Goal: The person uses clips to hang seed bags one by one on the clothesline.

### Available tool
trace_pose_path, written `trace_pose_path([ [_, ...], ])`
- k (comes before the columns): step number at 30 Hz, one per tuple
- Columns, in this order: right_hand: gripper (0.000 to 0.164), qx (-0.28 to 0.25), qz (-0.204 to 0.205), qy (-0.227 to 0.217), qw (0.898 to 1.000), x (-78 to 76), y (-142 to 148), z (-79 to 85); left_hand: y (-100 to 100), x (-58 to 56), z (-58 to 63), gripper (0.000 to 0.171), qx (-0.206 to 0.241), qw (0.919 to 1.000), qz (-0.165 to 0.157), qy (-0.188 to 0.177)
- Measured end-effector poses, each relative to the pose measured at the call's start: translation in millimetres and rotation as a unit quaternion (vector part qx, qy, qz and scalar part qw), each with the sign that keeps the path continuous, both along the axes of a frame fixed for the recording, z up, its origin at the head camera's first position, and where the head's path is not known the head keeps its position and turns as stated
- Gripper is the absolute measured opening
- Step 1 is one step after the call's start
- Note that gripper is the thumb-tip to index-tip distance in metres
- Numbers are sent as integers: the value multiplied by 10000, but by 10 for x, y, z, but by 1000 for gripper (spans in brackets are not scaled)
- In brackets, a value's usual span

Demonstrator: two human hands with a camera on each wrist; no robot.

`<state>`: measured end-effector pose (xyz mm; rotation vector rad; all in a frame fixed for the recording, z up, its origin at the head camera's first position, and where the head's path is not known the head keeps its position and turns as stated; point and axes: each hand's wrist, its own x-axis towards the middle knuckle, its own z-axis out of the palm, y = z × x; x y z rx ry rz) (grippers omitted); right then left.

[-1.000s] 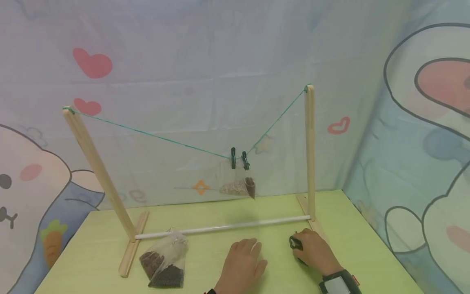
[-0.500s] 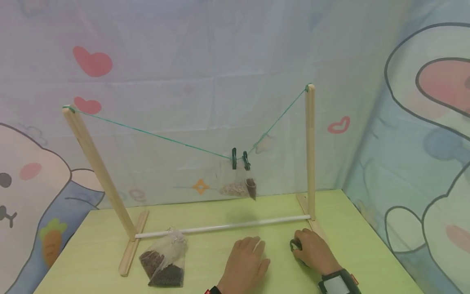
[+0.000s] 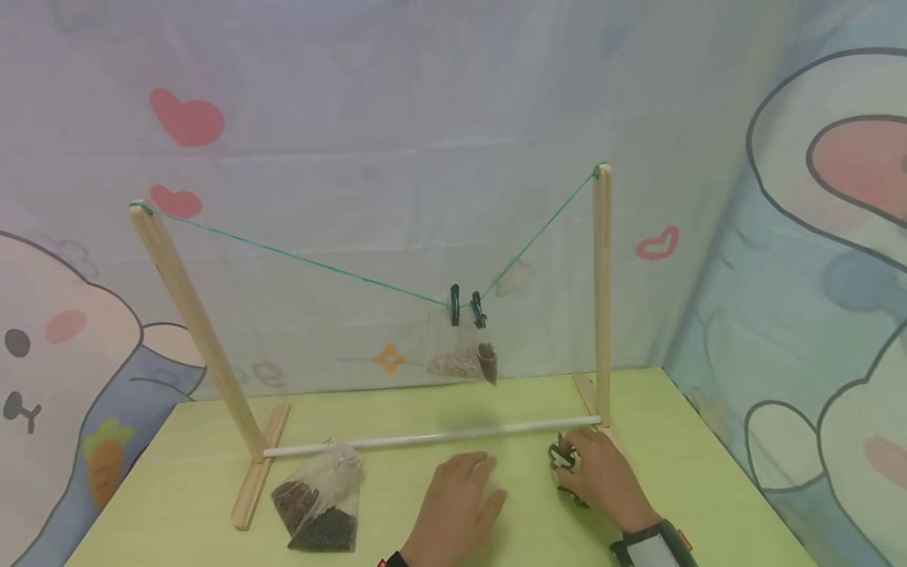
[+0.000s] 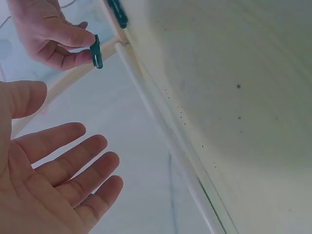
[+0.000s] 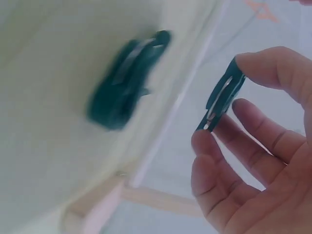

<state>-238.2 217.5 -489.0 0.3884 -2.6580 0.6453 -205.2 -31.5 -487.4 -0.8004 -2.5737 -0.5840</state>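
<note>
My right hand (image 3: 604,479) pinches a dark green clothespin (image 5: 222,95) between thumb and fingertips, low over the table's right side. Another green clothespin (image 5: 127,80) lies on the table under that hand, mostly covered in the head view. My left hand (image 4: 53,170) holds nothing; its fingers are spread and slightly bent, palm facing the right hand. Two green clothespins (image 3: 455,305) sit on a sagging green string (image 3: 298,257). Below them hang a clear bag of pale grains (image 3: 453,364) and a dark brown bag (image 3: 486,362).
Wooden posts (image 3: 198,335) at left and right (image 3: 602,291) hold the string, joined low down by a white rod (image 3: 432,437). Sheer bags with brown and black contents (image 3: 322,528) lie at the table's (image 3: 170,488) front left. A printed cloth (image 3: 312,118) hangs behind.
My right hand has drawn a clothespin up from beneath its fingers, so more of it shows. The left hand has shifted slightly left.
</note>
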Motion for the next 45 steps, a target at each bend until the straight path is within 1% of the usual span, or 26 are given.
trace_pose_path([
  [2,26,-174,142,186,9996,41,-43,65,-26,14,24,39,329,9981,6,-528],
  [5,32,-496,486,532,9962,126,-143,196,-63,33,73,40,916,9889,-30,-1171],
  [8,38,-614,915,1097,9878,206,-264,295,-90,48,150,40,1526,9753,-164,-1589],
  [11,42,-650,1373,1679,9740,273,-395,335,-105,67,229,38,2177,9545,-341,-2009],
  [12,43,-669,1496,1812,9697,290,-437,340,-107,72,249,37,2366,9479,-400,-2097],
  [14,42,-756,1720,1935,9629,327,-520,342,-111,79,274,33,2682,9349,-464,-2279],
  [17,43,-834,1936,2033,9562,365,-621,318,-121,83,279,27,2983,9230,-571,-2363],
  [20,43,-888,2008,2023,9544,391,-692,288,-135,79,267,21,3229,9116,-673,-2455],
  [22,42,-910,1988,1986,9554,400,-720,269,-145,78,263,17,3386,9036,-734,-2521],
  [24,42,-930,1975,1908,9570,400,-732,249,-156,75,260,15,3464,9001,-752,-2532],
  [26,43,-1001,1953,1818,9585,391,-730,236,-168,69,260,13,3457,9036,-689,-2433],
  [27,45,-1083,1936,1768,9589,385,-724,233,-176,67,262,13,3428,9068,-632,-2370],
  [28,46,-1195,1923,1718,9588,377,-716,231,-184,64,265,12,3357,9128,-573,-2252],
  [29,46,-1319,1883,1680,9586,368,-707,233,-191,59,267,10,3260,9210,-509,-2071],
  [31,45,-1654,1814,1589,9563,350,-686,241,-200,54,268,6,2940,9423,-345,-1562],
  [33,42,-2014,1775,1461,9522,341,-664,256,-202,56,267,2,2531,9627,-205,-930],
  [34,39,-2178,1757,1363,9503,338,-655,265,-201,60,265,1,2289,9718,-145,-551],
  [35,37,-2330,1754,1242,9484,338,-646,275,-198,66,263,4,2057,9784,-85,-193],
  [36,34,-2475,1758,1077,9467,340,-639,285,-194,74,260,6,1832,9830,-22,133],
  [37,31,-2613,1752,878,9452,344,-633,296,-189,80,258,9,1630,9855,1,464],
  [38,29,-2731,1732,654,9440,350,-628,307,-183,85,256,12,1470,9864,8,733],
  [40,25,-2914,1649,152,9422,364,-619,328,-169,90,251,16,1229,9849,-27,1220],
  [43,24,-3073,1565,-538,9371,379,-606,353,-149,75,229,20,1058,9797,-160,1696],
  [45,25,-3121,1586,-817,9332,380,-593,362,-139,62,210,20,1017,9775,-281,1829],
])
